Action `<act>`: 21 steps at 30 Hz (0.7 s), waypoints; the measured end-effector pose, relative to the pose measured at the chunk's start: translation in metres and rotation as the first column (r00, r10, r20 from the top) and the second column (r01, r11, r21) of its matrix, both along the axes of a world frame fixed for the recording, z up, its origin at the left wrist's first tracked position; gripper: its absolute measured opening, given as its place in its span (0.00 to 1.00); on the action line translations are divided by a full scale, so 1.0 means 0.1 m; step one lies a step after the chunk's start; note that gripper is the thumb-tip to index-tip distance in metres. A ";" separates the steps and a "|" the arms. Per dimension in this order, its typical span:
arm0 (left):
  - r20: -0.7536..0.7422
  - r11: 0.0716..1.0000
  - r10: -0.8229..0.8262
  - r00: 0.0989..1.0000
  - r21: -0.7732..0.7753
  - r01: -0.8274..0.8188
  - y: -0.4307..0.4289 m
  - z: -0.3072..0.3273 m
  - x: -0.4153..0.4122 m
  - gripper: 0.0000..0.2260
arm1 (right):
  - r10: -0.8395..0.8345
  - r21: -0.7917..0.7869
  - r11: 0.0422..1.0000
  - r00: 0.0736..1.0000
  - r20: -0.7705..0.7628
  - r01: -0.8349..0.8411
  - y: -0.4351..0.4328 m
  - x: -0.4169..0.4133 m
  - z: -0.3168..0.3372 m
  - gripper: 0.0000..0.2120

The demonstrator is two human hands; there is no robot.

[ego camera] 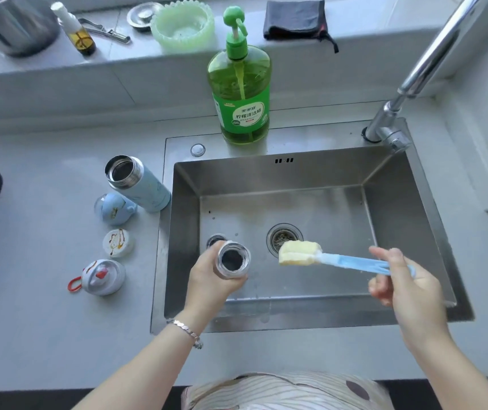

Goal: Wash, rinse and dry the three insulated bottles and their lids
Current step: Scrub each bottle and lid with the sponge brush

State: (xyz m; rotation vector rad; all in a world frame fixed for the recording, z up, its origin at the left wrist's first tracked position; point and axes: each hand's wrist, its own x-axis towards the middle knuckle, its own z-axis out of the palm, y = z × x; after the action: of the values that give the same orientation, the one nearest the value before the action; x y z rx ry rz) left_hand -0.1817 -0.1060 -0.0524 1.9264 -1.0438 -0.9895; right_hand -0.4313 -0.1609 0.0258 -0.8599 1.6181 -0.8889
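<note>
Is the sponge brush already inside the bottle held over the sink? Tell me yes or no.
No: the sponge brush in the right hand hangs beside the open bottle that the left hand holds, outside its mouth.

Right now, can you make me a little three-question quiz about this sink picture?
1. True or false: the left hand holds an open bottle over the sink.
2. What does the right hand hold? A) sponge brush B) dark cloth C) soap bottle
3. How many lids lie on the counter beside the blue bottle?

Key: 1 true; 2 A; 3 three: the blue lid, white lid and red-looped lid.
</note>
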 end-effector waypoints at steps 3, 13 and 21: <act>0.027 0.995 0.003 1.000 0.097 -0.006 -0.14 -0.29 -0.05 0.18 | 0.047 0.048 0.998 0.998 -0.042 -0.045 -0.10 0.06 -0.18 0.13; 0.170 0.932 -0.145 0.975 0.356 0.077 -0.64 -0.75 -0.03 0.19 | 0.179 0.136 0.977 0.980 -0.085 -0.167 -0.52 0.39 -0.44 0.14; 0.148 0.844 -0.311 0.939 0.497 0.201 -0.51 -0.79 0.06 0.24 | 0.173 0.150 0.976 0.982 -0.070 -0.161 -0.55 0.50 -0.51 0.11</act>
State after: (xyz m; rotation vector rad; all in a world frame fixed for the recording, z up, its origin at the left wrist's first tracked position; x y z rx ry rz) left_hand -0.1754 -0.1568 -0.1311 2.3850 -1.3077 -1.2978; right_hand -0.3816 -0.2156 -0.0249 -0.9263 1.6330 -0.6187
